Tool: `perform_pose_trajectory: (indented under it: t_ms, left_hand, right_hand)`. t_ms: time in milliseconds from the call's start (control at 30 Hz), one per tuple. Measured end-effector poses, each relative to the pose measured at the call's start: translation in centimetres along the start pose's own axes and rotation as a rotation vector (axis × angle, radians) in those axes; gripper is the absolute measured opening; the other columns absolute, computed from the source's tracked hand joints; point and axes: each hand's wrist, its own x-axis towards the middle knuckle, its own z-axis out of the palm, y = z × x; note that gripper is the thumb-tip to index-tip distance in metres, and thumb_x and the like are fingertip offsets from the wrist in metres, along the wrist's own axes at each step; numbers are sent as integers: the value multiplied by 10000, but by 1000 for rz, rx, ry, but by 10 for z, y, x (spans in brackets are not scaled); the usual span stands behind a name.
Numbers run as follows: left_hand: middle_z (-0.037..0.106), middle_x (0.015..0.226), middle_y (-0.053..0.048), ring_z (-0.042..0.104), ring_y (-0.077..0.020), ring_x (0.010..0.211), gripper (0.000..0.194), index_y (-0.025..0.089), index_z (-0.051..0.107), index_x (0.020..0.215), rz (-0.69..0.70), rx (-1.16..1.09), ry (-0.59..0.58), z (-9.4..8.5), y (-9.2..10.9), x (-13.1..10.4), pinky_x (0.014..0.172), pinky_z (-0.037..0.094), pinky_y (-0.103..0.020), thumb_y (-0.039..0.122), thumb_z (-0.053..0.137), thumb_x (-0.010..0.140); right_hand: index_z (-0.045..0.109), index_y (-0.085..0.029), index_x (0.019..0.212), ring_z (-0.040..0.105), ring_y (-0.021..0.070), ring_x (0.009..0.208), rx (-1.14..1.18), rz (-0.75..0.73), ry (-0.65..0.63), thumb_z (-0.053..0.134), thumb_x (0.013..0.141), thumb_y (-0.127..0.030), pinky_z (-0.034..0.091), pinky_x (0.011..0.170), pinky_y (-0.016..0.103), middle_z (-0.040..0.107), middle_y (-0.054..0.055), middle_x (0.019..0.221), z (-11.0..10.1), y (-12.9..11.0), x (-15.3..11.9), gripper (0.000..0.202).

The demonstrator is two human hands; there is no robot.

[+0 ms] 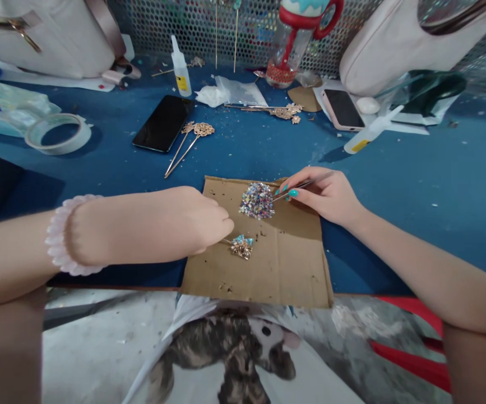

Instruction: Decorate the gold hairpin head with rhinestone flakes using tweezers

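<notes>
My left hand is closed around the stick of a hairpin, whose gold ornament with blue stones pokes out past my fingers, just over a piece of cardboard. Tweezers are pinched in my right hand. Their tips reach the right edge of a heap of glittering rhinestones on the upper part of the cardboard. Most of the hairpin's stick is hidden by my left hand.
Behind the cardboard lie gold hairpins, a black phone and a second phone. Glue bottles stand at the back and right. A tape roll is at left; a red-lidded cup stands against the perforated panel.
</notes>
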Motion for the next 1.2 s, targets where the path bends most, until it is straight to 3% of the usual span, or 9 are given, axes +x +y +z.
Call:
perform_pose_trajectory:
  t_ms: [367, 667, 900, 1067, 1200]
  left_hand:
    - [621, 939, 0, 582, -168, 831, 412, 210, 546, 893, 28, 62, 13, -6, 5, -2, 741, 354, -314, -75, 251, 924]
    - [617, 946, 0, 577, -168, 845, 400, 204, 544, 892, 50, 34, 62, -10, 6, -6, 784, 363, -309, -67, 252, 931]
    - [546, 751, 74, 419, -92, 621, 225, 184, 544, 785, 49, -196, -89, -9, -8, 7, 618, 253, -255, 58, 476, 958]
    - [586, 722, 84, 469, -74, 590, 192, 198, 584, 771, 7, -351, -195, -10, -16, 16, 581, 283, -229, 116, 574, 944]
    - [589, 680, 83, 451, -72, 559, 199, 194, 581, 751, -35, -446, -209, -7, -21, 21, 543, 283, -206, 123, 557, 936]
  right_hand:
    - [744, -207, 867, 646, 125, 673, -18, 2, 10, 774, 823, -496, 509, 583, 253, 745, 32, 805, 0, -1, 0, 294]
    - [746, -211, 870, 697, 142, 752, -12, -14, 16, 773, 826, -442, 551, 666, 263, 769, 40, 866, 0, 0, 0, 237]
    - [750, -229, 862, 702, 161, 794, -29, -60, 26, 755, 842, -486, 555, 693, 291, 765, 41, 876, 0, -3, 1, 257]
    - [750, -239, 863, 702, 172, 824, -61, -101, 24, 748, 859, -474, 560, 725, 307, 760, 39, 883, 1, -5, 1, 235]
    - [731, -233, 867, 709, 167, 817, -111, -156, 16, 715, 897, -412, 556, 709, 299, 764, 37, 881, 5, -8, -2, 183]
